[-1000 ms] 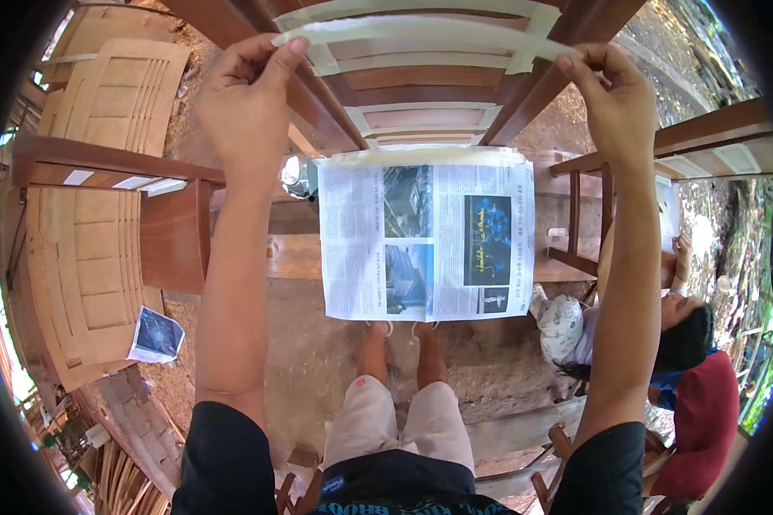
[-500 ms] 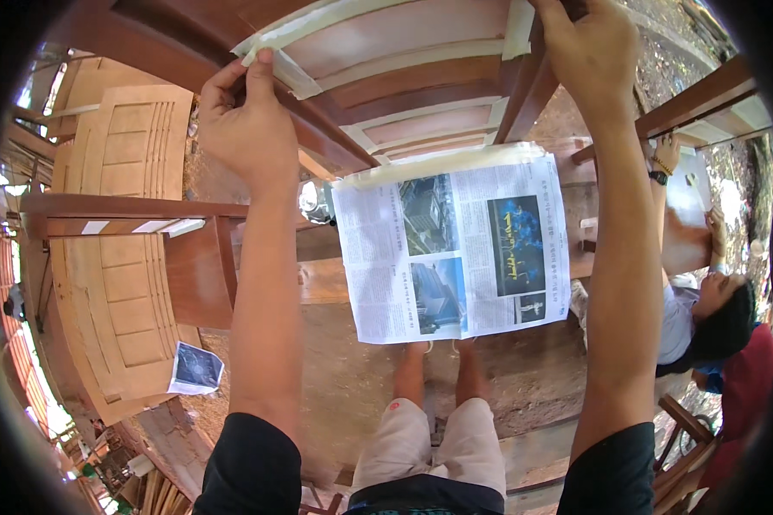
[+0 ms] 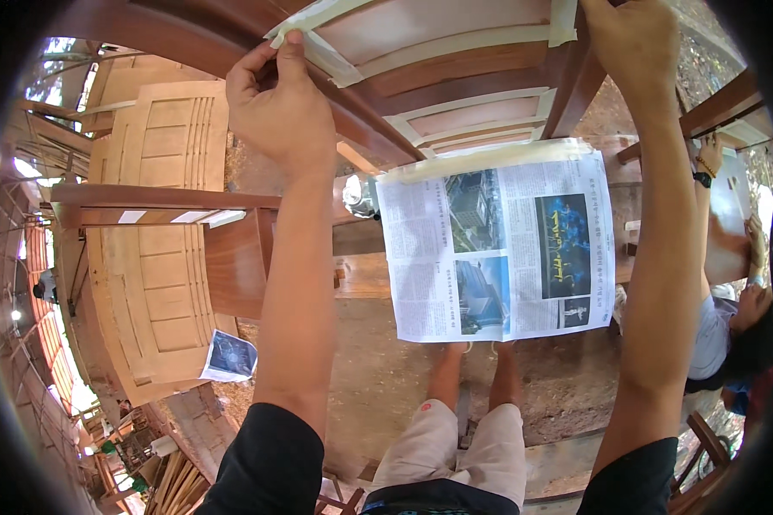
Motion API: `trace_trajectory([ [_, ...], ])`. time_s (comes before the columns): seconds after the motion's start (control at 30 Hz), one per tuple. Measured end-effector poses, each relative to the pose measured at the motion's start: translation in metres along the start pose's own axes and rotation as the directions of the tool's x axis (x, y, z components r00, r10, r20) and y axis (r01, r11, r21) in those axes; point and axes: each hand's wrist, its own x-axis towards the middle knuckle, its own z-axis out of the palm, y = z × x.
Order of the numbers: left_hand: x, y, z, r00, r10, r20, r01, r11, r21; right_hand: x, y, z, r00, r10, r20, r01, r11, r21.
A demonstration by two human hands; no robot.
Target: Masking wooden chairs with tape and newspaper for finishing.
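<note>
A stained brown wooden door [image 3: 455,69] stands upright before me, its pale panels edged with strips of cream masking tape. My left hand [image 3: 283,116] is raised to the left stile, thumb and finger pinching the masking tape [image 3: 311,19] at a panel's upper left corner. At the door's right side, my right hand [image 3: 637,51] reaches the top edge of the picture; its fingertips are cut off or hidden there. Below the taped panels hangs a newspaper sheet [image 3: 524,300], stuck along its top by a wide tape band [image 3: 507,159].
Unfinished light wooden doors [image 3: 167,283] lean at the left, with a small printed sheet [image 3: 230,356] against them. A brown frame [image 3: 163,204] juts in on the left. At the right, a co-worker [image 3: 717,335] reaches toward another taped brown piece [image 3: 721,103]. Wood sticks [image 3: 176,485] lie lower left.
My view has swung left, so everything sits farther right in the picture. Both hands keep nearly the same places on the door; the newspaper still hangs.
</note>
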Motion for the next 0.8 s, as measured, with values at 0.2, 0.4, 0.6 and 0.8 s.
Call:
trace_trajectory([
  [0.2, 0.000, -0.004, 0.004, 1.000, 0.003, 0.001, -0.003, 1.000, -0.023, 0.004, 0.002, -0.005, 0.998, 0.055, 0.028, -0.056, 0.997, 0.060],
  [0.4, 0.000, -0.005, 0.002, 0.999, 0.006, 0.040, -0.005, 1.000, -0.031, 0.001, -0.001, -0.006, 0.995, -0.098, -0.015, 0.096, 0.991, -0.090],
  [0.6, 0.000, 0.000, -0.001, 0.998, 0.056, 0.017, -0.057, 0.995, 0.082, 0.001, 0.003, -0.005, 0.998, -0.067, -0.006, 0.066, 0.993, -0.098],
  [0.8, -0.001, 0.013, -0.001, 0.995, -0.087, 0.055, 0.081, 0.991, 0.111, 0.009, 0.008, -0.006, 1.000, 0.005, 0.010, -0.004, 0.999, -0.037],
])
